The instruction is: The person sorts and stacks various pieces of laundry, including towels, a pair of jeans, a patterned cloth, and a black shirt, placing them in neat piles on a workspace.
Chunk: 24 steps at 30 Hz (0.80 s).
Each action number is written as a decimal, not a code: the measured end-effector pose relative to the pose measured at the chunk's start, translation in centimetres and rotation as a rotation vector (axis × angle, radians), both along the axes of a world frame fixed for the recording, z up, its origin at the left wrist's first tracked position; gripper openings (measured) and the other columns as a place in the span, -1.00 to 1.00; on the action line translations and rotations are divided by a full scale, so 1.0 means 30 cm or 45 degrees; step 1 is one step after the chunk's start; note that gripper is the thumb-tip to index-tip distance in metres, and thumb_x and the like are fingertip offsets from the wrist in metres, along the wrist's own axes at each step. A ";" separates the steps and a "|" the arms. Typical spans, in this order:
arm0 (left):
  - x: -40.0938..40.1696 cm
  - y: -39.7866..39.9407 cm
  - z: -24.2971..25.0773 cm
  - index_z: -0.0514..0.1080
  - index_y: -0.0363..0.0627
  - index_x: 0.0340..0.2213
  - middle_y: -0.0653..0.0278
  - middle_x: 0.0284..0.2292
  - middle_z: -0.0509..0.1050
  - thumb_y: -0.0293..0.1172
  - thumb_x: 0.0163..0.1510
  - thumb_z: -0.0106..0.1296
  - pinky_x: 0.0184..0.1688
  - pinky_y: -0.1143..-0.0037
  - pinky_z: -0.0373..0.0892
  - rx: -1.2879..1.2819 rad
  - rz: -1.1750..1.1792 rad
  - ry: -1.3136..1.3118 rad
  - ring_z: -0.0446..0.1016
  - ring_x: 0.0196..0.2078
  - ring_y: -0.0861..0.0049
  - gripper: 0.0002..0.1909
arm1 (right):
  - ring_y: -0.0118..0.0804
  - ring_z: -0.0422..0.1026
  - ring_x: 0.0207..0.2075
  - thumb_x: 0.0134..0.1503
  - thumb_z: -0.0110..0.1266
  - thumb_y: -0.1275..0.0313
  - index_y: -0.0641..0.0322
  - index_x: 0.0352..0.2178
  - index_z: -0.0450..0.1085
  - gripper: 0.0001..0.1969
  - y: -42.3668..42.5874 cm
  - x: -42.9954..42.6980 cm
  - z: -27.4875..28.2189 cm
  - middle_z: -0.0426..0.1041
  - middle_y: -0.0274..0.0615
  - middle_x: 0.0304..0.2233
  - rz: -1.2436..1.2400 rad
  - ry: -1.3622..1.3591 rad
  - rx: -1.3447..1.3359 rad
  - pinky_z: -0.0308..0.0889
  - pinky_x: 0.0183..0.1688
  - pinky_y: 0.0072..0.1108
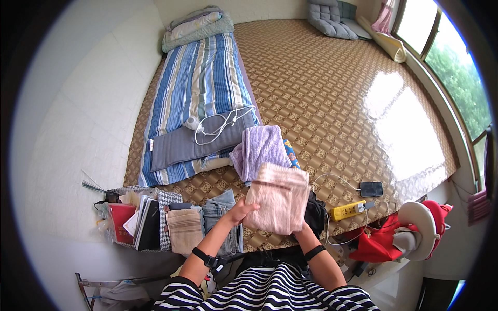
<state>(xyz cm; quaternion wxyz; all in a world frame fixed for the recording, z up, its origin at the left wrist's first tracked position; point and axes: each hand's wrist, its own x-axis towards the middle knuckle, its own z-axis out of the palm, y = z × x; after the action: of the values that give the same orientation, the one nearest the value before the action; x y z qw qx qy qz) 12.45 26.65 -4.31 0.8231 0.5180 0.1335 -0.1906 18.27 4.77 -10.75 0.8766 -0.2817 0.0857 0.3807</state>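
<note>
A folded pink towel (pixel 275 202) is held up before me between both hands. My left hand (pixel 244 211) grips its left edge, thumb on top. At the lower right corner is my right hand (pixel 301 229), its fingers mostly hidden under the cloth. Just beyond lies a folded purple towel (pixel 264 145), partly covered by the pink one. Folded jeans (pixel 218 208) and a folded beige striped towel (pixel 184 229) lie to the left. Black cloth (pixel 316 212) shows to the right of the pink towel.
A houndstooth box (pixel 165 198) of books stands at the left. Behind are a striped quilt (pixel 202 77) and a grey pad (pixel 175 149) with a white cable (pixel 210 142). On the right lie a yellow power strip (pixel 346 211), a phone (pixel 371 189) and a red bag (pixel 379 241).
</note>
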 end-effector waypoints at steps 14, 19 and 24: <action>-0.236 0.111 -0.205 0.24 -0.23 -0.03 0.24 -0.12 0.40 -0.34 0.08 -0.01 -0.05 0.48 0.31 0.229 0.014 0.303 0.39 -0.10 0.55 -0.57 | -0.19 0.30 0.01 0.06 -0.45 -0.29 0.14 0.12 0.10 -0.17 0.092 -0.106 0.060 0.27 -0.14 0.05 0.579 0.142 -0.201 0.22 0.05 -0.35; -0.325 0.177 -0.182 0.18 -0.27 0.00 0.20 -0.11 0.39 -0.34 -0.03 0.10 -0.03 0.49 0.28 0.734 0.124 0.186 0.38 -0.09 0.49 -0.43 | -0.18 0.28 0.04 0.08 -0.46 -0.27 0.15 0.13 0.07 -0.18 0.211 -0.130 0.074 0.24 -0.13 0.07 0.752 0.090 -0.163 0.18 0.08 -0.37; -0.411 0.271 -0.128 -0.02 -0.46 0.07 -0.19 0.00 0.23 -0.23 -0.20 0.13 0.08 0.41 0.19 1.351 0.125 0.193 0.25 0.07 0.15 -0.11 | -0.17 0.27 0.05 0.08 -0.46 -0.26 0.18 0.12 0.10 -0.19 0.373 -0.192 0.051 0.25 -0.11 0.07 0.892 0.113 -0.069 0.16 0.10 -0.36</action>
<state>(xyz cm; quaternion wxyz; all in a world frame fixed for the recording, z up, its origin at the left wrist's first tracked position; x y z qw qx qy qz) 0.12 34.77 -8.16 0.4444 0.8407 0.2944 -0.0951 12.50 15.98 -9.21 0.6805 -0.3004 0.0319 0.6676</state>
